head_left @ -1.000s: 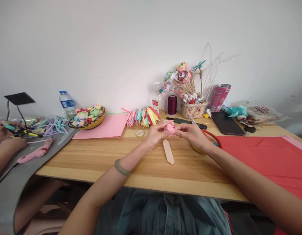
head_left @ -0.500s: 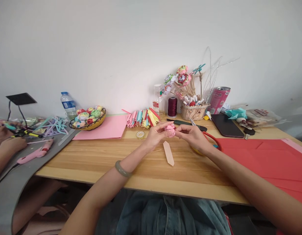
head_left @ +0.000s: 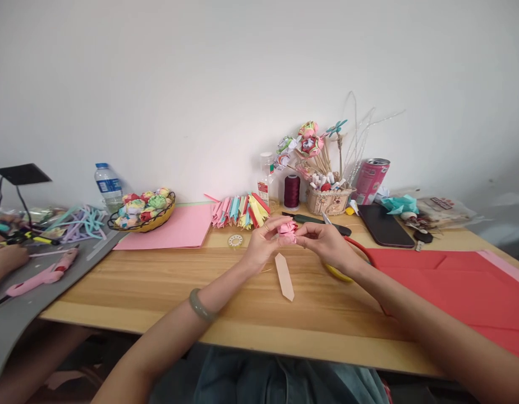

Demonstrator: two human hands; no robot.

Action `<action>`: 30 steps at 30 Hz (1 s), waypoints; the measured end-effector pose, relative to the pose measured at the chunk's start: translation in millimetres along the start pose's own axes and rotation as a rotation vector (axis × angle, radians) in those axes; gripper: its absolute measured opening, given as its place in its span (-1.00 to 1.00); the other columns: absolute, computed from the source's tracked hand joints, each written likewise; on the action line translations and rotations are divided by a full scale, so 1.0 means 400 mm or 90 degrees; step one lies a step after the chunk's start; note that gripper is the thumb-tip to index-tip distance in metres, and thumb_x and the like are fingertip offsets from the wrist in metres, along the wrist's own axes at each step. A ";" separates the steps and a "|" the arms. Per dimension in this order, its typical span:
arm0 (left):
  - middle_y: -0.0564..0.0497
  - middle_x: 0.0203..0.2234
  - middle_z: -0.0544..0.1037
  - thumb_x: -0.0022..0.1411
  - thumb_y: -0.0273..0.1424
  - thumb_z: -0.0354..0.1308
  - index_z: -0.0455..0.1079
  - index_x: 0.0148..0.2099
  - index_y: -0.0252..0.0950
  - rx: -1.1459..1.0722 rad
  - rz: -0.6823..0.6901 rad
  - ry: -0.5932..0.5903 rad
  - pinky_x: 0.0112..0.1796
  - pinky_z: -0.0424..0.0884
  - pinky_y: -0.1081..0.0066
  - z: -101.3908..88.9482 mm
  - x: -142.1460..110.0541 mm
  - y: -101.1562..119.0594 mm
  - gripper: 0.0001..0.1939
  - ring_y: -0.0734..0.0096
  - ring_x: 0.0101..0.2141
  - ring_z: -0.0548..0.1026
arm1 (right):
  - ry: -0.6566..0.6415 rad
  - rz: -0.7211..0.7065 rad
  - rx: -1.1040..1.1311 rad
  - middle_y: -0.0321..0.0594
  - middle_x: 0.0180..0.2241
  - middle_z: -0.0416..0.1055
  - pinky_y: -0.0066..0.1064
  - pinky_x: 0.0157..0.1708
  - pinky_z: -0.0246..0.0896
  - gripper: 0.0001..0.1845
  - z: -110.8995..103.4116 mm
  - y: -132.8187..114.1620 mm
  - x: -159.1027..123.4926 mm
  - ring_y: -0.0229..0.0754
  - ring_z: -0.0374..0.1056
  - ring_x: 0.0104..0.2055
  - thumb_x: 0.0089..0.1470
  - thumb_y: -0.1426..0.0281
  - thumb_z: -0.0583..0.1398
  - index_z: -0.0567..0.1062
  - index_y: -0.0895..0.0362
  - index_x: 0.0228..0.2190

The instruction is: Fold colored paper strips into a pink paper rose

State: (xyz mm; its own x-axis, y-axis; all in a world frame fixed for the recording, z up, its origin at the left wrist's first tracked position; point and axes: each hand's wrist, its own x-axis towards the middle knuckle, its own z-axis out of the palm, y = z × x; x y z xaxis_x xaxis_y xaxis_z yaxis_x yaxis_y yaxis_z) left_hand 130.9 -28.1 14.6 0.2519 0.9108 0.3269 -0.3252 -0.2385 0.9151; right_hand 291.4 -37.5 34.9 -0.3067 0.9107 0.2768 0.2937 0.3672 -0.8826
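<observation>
Pink folded paper (head_left: 287, 232): held up over the counter (head_left: 158, 286), between the two hands, at about mid-width. Left hand (head_left: 263, 244) had its grip clamped on the near-left side, thumb below and fingers over; right hand (head_left: 326, 241) pinched the opposite edge, thumb against fingertips. Inner folds too small to make out.

Judged as shaping the folds: light, even pressure seemed best, one hand steadying while the other worked a single edge, since thin paper would crush or split under a hard squeeze.

Just below the hands, a pale pointed strip (head_left: 284, 278) lay flat on the wood. Scissors with a yellow-and-red handle (head_left: 338, 273) lay partly under the right hand and forearm, the nearest obstruction; a metal tip showed just beyond the knuckles, worth keeping clear of.

Behind: a dark long-handled tool (head_left: 304, 219), a maroon spool (head_left: 292, 192), a bundle of folded strips (head_left: 240, 211). Left of those, pink sheets (head_left: 170, 227) and a yellow basket (head_left: 160, 221) of paper balls. Right: a black phone (head_left: 385, 226), then red sheets (head_left: 444, 286) reaching under the right arm.

Far left, a co-worker's hand (head_left: 9, 258) near a pink glue gun (head_left: 44, 276), well apart.
</observation>
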 end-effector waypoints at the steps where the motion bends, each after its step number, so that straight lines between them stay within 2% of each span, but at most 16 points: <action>1: -0.01 -0.11 0.41 -0.17 -0.46 0.31 0.46 -0.17 -0.19 -0.001 -0.009 0.000 -0.04 0.20 0.31 0.003 0.005 0.000 -0.59 0.30 -0.08 0.32 | -0.004 0.006 0.001 -0.24 -0.50 0.40 -0.38 -0.42 0.13 -0.66 -0.005 0.000 0.004 -0.21 0.26 -0.44 -0.13 0.12 0.20 0.46 0.18 -0.53; 8: -0.03 -0.11 0.42 -0.16 -0.46 0.30 0.46 -0.18 -0.22 0.002 -0.031 -0.027 -0.06 0.23 0.33 0.039 0.079 0.011 -0.61 0.32 -0.10 0.34 | 0.016 0.004 -0.015 -0.28 -0.57 0.35 -0.42 -0.48 0.12 -0.70 -0.070 -0.014 0.035 -0.24 0.24 -0.50 -0.12 0.16 0.19 0.43 0.16 -0.57; 14: -0.01 -0.21 0.46 -0.18 -0.45 0.31 0.45 -0.15 -0.21 -0.057 -0.106 0.009 -0.12 0.26 0.35 0.061 0.154 0.009 -0.57 0.37 -0.20 0.39 | 0.012 -0.032 -0.085 -0.25 -0.50 0.38 -0.43 -0.44 0.12 -0.78 -0.124 -0.022 0.081 -0.23 0.25 -0.46 0.01 0.27 0.11 0.44 0.16 -0.49; 19: -0.03 -0.19 0.47 -0.17 -0.45 0.31 0.45 -0.16 -0.21 -0.109 -0.128 0.021 -0.16 0.29 0.39 0.069 0.205 -0.012 -0.59 0.38 -0.21 0.40 | 0.034 -0.004 -0.105 -0.27 -0.57 0.37 -0.46 -0.52 0.08 -0.80 -0.151 -0.006 0.133 -0.26 0.23 -0.52 -0.05 0.30 0.16 0.41 0.16 -0.58; 25: -0.03 -0.25 0.50 -0.18 -0.46 0.32 0.45 -0.18 -0.23 -0.142 -0.188 0.048 -0.21 0.31 0.43 0.072 0.231 -0.026 -0.60 0.40 -0.24 0.41 | 0.034 0.038 -0.055 -0.26 -0.57 0.39 -0.46 -0.51 0.13 -0.75 -0.162 0.012 0.163 -0.24 0.27 -0.51 -0.06 0.24 0.16 0.42 0.16 -0.60; 30: -0.03 -0.19 0.46 -0.06 -0.42 0.26 0.42 -0.13 -0.19 -0.218 -0.238 0.056 -0.24 0.35 0.47 0.065 0.228 -0.019 -0.64 0.48 -0.26 0.41 | 0.011 0.082 0.009 -0.24 -0.49 0.46 -0.43 -0.42 0.22 -0.81 -0.160 0.007 0.169 -0.20 0.35 -0.42 -0.05 0.29 0.15 0.50 0.13 -0.50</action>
State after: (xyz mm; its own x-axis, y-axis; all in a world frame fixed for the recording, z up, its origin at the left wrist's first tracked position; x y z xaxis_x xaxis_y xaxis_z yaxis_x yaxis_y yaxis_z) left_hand 180.1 48.0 43.6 0.3360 0.9409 -0.0427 -0.5108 0.2201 0.8310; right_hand 329.2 37.3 75.4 -0.2512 0.9533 0.1675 0.3171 0.2445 -0.9163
